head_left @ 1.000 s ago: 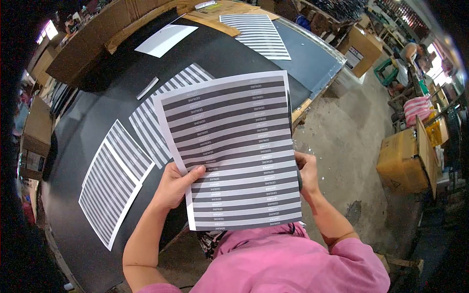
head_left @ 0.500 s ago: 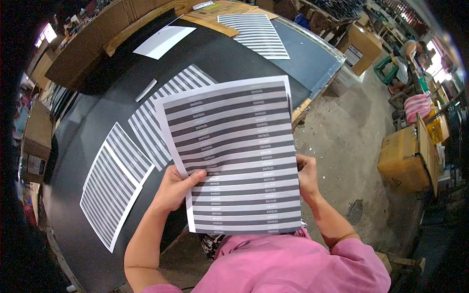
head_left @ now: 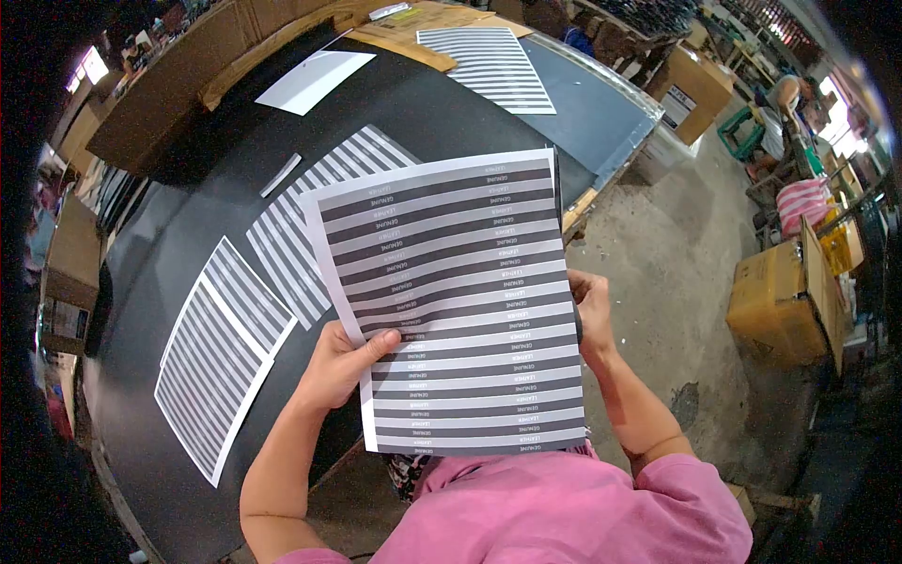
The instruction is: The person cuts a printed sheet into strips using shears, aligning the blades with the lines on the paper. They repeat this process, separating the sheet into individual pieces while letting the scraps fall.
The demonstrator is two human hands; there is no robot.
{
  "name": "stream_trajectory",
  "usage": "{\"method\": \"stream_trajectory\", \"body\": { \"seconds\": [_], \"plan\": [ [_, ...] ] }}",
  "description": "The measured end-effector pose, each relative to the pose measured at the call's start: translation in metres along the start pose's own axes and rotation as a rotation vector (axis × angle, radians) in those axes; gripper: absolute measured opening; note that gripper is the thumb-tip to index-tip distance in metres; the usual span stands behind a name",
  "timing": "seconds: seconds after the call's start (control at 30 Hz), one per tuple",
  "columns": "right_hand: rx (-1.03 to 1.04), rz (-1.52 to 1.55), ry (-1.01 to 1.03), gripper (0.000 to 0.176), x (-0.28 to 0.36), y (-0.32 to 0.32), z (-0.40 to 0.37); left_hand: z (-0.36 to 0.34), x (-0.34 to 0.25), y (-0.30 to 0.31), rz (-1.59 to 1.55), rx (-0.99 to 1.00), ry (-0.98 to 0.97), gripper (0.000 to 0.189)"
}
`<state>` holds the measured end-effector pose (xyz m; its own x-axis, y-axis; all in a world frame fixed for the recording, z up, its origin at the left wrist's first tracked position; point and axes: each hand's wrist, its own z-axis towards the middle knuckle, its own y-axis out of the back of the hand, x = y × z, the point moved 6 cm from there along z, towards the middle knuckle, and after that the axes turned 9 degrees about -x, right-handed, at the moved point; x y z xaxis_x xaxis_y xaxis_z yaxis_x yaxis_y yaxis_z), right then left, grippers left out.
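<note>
A large sheet printed with dark and light grey stripes (head_left: 451,291) is held up in front of my body. Small words reading "GENUINE" and "LEATHER" run along its stripes, and a white margin lines its left and top sides. My left hand (head_left: 346,362) grips the left edge, thumb on the printed face and fingers out of sight behind. At the right edge, my right hand (head_left: 592,315) is closed with curled fingers pinching the border; its fingertips are partly hidden. A dark layer shows behind the sheet along the upper right edge.
On the black table (head_left: 132,451) lie striped sheets (head_left: 225,352), another striped sheet (head_left: 301,226), a white paper (head_left: 317,80) and a narrow strip (head_left: 281,176). A further striped sheet (head_left: 489,68) is at the far end. Cardboard boxes (head_left: 775,305) and a seated person (head_left: 785,113) are to the right.
My right hand has moved slightly up along the sheet's right edge. The sheet has shifted a little, its lower right corner slightly lower. My left hand keeps its grip.
</note>
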<state>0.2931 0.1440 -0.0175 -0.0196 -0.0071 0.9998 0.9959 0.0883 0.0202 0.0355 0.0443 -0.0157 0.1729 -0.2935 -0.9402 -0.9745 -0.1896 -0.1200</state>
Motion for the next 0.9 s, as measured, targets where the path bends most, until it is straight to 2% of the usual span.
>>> {"method": "stream_trajectory", "body": {
  "seconds": [0.17, 0.67, 0.8, 0.87, 0.9],
  "plan": [
    [-0.019, -0.061, 0.013, 0.016, -0.006, 0.003, 0.001, 0.000, 0.001, 0.001, -0.004, -0.013, 0.022, 0.032],
    [-0.024, 0.020, -0.053, 0.011, -0.012, 0.005, -0.008, 0.001, 0.001, 0.003, 0.024, 0.001, 0.034, 0.028],
    [-0.016, 0.092, 0.000, 0.017, -0.023, 0.009, -0.009, -0.001, -0.003, 0.003, 0.062, 0.024, 0.012, 0.029],
    [-0.084, 0.119, -0.071, 0.014, -0.035, 0.021, -0.008, -0.002, -0.007, 0.000, 0.112, 0.061, 0.004, 0.031],
    [-0.113, -0.014, -0.177, 0.016, -0.043, 0.028, -0.007, -0.003, -0.008, 0.001, 0.113, 0.061, 0.001, 0.031]
  ]
}}
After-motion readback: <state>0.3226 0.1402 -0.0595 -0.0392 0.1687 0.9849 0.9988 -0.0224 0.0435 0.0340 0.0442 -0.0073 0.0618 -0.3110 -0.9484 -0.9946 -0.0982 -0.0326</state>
